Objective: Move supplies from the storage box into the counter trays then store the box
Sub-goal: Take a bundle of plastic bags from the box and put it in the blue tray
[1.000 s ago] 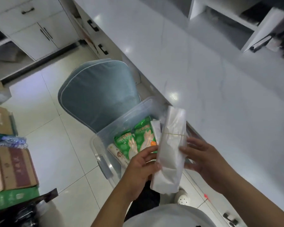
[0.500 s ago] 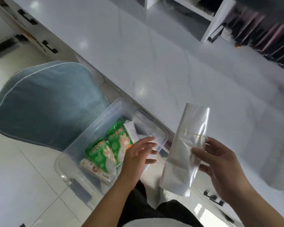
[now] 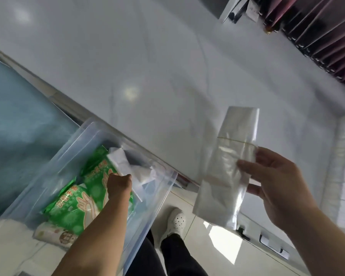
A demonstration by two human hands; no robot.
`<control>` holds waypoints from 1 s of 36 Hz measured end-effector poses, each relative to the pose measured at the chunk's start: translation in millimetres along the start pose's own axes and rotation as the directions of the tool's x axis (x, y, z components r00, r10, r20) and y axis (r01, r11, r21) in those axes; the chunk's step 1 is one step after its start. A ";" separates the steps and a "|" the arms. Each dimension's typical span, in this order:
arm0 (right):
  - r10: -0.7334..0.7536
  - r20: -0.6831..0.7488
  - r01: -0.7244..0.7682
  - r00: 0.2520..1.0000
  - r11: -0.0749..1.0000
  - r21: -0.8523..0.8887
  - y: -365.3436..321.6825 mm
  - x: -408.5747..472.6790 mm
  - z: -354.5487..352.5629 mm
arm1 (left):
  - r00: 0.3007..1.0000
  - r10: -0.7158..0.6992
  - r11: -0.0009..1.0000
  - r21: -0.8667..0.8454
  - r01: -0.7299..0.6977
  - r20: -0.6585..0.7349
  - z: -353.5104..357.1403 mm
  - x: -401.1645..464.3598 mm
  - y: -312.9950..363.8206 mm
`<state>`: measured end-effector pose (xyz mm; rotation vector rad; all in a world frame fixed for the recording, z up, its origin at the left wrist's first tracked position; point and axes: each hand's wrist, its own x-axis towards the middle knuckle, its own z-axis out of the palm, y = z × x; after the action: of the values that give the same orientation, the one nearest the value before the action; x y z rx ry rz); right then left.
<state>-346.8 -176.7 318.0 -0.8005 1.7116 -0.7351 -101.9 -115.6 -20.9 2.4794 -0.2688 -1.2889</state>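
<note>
One storage box (image 3: 163,198); two green glove packs (image 3: 72,212); one clear bag bundle (image 3: 225,168); one roll (image 3: 54,235).

Bare forearms, no sleeves, dark trousers (image 3: 173,255), white perforated clog (image 3: 176,221)

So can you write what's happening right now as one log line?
left hand: reaching into storage box, on white packet | right hand: holds clear bag bundle | counter: bare here
</note>
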 end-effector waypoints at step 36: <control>0.120 0.140 -0.114 0.983 0.992 -0.045 -20.5 -4.9 -64.1 | 0.598 0.510 0.549 -0.301 -0.780 -0.618 -168.3 -281.5 90.6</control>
<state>-404.3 -179.2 353.1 -0.7522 1.6323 -0.5553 -126.3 -76.5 316.1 1.7791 -0.5682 -0.3280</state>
